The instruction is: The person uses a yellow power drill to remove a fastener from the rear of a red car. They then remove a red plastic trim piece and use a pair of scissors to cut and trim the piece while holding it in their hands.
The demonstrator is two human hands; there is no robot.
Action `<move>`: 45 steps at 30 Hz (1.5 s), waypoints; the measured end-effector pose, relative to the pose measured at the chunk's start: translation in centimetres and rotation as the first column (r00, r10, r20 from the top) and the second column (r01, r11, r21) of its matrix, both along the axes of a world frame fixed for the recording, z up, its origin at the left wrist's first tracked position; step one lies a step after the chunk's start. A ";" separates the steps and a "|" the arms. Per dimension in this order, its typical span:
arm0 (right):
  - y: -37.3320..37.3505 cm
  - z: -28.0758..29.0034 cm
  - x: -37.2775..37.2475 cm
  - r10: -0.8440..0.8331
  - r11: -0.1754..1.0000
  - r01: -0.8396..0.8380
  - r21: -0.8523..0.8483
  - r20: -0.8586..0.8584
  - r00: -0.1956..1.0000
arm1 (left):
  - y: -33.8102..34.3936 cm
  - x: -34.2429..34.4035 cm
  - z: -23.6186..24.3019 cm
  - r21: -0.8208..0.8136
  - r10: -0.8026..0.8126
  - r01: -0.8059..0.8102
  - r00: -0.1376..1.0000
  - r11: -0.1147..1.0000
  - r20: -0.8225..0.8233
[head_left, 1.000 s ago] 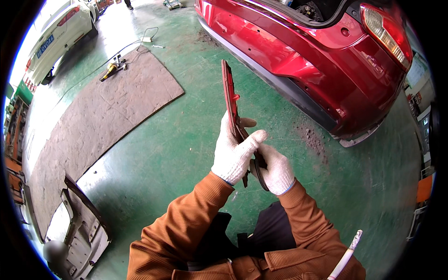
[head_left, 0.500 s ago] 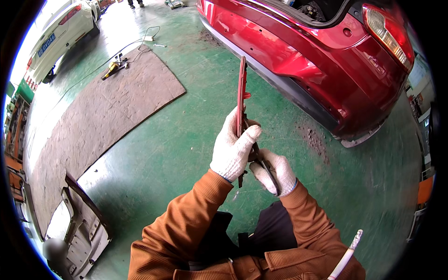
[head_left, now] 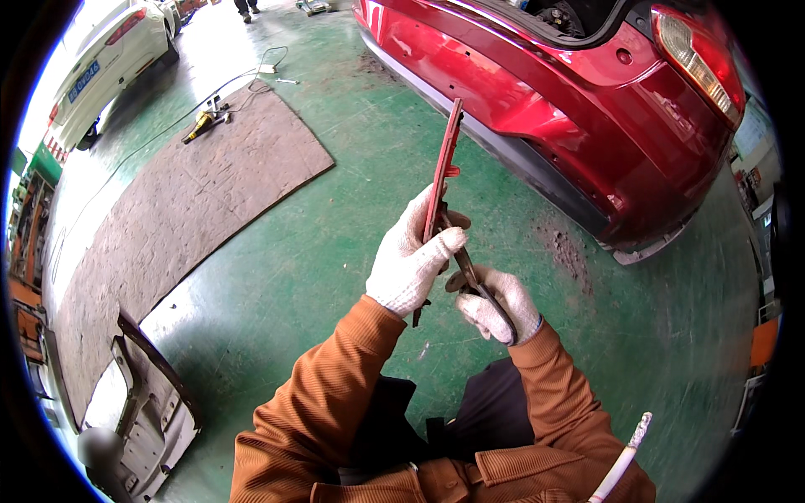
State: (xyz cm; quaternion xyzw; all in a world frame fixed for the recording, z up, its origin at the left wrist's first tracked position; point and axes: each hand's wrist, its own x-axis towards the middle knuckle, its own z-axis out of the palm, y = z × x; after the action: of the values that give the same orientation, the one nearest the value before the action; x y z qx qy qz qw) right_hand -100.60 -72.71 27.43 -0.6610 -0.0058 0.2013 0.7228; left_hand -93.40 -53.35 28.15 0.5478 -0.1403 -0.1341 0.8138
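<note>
Wrapped round a long, narrow red trim strip (head_left: 445, 159) is my left hand (head_left: 407, 267), in a white knit glove. The strip stands nearly upright, its top leaning right, and a dark lower end shows beneath the glove. My right hand (head_left: 506, 303), gloved too, is closed on the dark handles of pliers (head_left: 466, 270). Their head reaches up to the strip beside my left fingers; whether the jaws grip it is hidden there. Both hands are in front of me, above the green floor (head_left: 335, 251).
A red car's rear bumper (head_left: 545, 109) is ahead on the right, with dirt (head_left: 566, 256) below. On the left, a brown mat (head_left: 193, 193) bears a yellow power tool (head_left: 199, 126) with a cable. A removed panel (head_left: 155, 419) lies lower left; a white car (head_left: 109, 67) stands beyond.
The red strip's top has tipped right. My left hand has shifted slightly left, and my right hand with the pliers slightly right. A person's feet at the far edge have moved.
</note>
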 end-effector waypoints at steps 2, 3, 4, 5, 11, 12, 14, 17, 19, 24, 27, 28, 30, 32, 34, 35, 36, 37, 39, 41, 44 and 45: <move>-0.4 0.0 0.0 0.021 1.000 -0.021 0.005 -0.010 1.000 | 0.2 0.0 0.1 0.037 -0.018 0.018 1.000 0.999 0.003; -0.5 0.0 0.0 0.032 0.999 -0.032 0.008 -0.013 0.999 | 0.1 0.0 0.1 0.033 -0.020 0.020 1.000 0.999 0.004; -0.6 -0.1 0.0 0.036 0.999 -0.036 0.024 -0.003 0.999 | 0.1 0.0 0.0 0.029 -0.024 0.024 1.000 0.999 0.004; -0.7 -0.2 0.0 0.040 0.998 -0.040 0.040 0.007 0.999 | -0.1 0.0 0.0 0.046 0.020 -0.022 0.999 0.999 0.036; 1.2 -2.5 0.0 -0.105 0.967 0.167 -0.194 0.294 0.950 | -2.0 -1.0 0.1 0.043 0.290 -0.296 0.952 0.954 0.099; 1.4 -2.0 0.0 -0.066 0.904 0.242 -0.353 0.444 0.894 | -2.1 -1.0 0.0 0.045 0.302 -0.308 0.947 0.950 0.109; 1.8 -1.9 0.0 -0.069 0.840 0.336 -0.426 0.531 0.844 | -2.2 -1.1 -0.2 0.048 0.327 -0.335 0.936 0.941 0.129; 2.0 -2.3 0.0 -0.079 0.775 0.433 -0.460 0.609 0.789 | -2.5 -1.0 -0.3 0.083 0.358 -0.369 0.926 0.926 0.120; 2.1 -2.8 0.4 -0.081 0.751 0.496 -0.436 0.684 0.725 | -2.5 -1.0 -0.3 0.080 0.373 -0.384 0.919 0.920 0.130; 3.3 -3.3 0.3 -0.173 0.873 0.386 -0.298 0.552 0.816 | -2.7 -1.0 -0.9 0.063 0.449 -0.459 0.884 0.886 0.126; 4.1 -3.4 0.4 -0.228 0.943 0.309 -0.119 0.442 0.868 | -2.9 -0.7 -1.5 0.027 0.463 -0.469 0.879 0.883 0.109; 4.3 -3.4 0.5 -0.240 0.954 0.293 -0.067 0.416 0.877 | -2.6 -0.6 -1.4 0.012 0.419 -0.422 0.904 0.907 0.085; 3.4 -3.9 0.7 -0.219 0.974 0.225 0.014 0.294 0.930 | -1.6 -0.3 -1.2 -0.023 0.325 -0.324 0.945 0.946 0.040; 2.6 -4.2 0.9 -0.203 0.977 0.215 -0.012 0.276 0.940 | -0.7 0.0 -1.1 -0.070 0.213 -0.214 0.977 0.974 -0.021; 2.2 -4.5 1.2 -0.193 0.957 0.256 -0.138 0.357 0.914 | -0.3 0.3 -1.6 -0.111 0.134 -0.137 0.990 0.984 -0.032; 1.9 -4.5 1.3 -0.197 0.963 0.246 -0.107 0.341 0.919 | -0.4 0.3 -1.6 -0.128 0.129 -0.133 0.991 0.983 -0.038; 2.0 -4.7 1.4 -0.208 0.970 0.237 -0.047 0.333 0.920 | -0.3 0.3 -1.7 -0.141 0.125 -0.132 0.990 0.981 -0.059; 2.1 -5.0 1.5 -0.220 0.974 0.228 0.013 0.324 0.920 | -0.2 0.4 -1.9 -0.154 0.119 -0.130 0.990 0.980 -0.080; 2.4 -4.8 1.2 -0.231 0.973 0.215 0.089 0.263 0.937 | -0.7 0.1 -1.3 -0.171 0.169 -0.191 0.977 0.967 -0.132; 3.0 -5.1 1.2 -0.281 0.953 0.243 0.182 0.224 0.933 | -0.6 0.1 -1.5 -0.218 0.108 -0.140 0.982 0.966 -0.152; 3.0 -5.2 1.0 -0.274 0.956 0.238 0.173 0.224 0.935 | -1.0 -0.1 -1.6 -0.267 0.065 -0.121 0.975 0.956 -0.212; 2.9 -4.7 0.9 -0.255 0.963 0.224 0.153 0.227 0.940 | -1.0 -0.1 -1.6 -0.275 0.062 -0.128 0.970 0.953 -0.236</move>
State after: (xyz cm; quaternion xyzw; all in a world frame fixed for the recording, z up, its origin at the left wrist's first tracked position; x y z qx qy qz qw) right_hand -99.71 -69.80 22.68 -0.6300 -0.0268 0.0283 0.7757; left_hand -93.54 -54.39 26.54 0.4108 -0.0386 -0.1338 0.9010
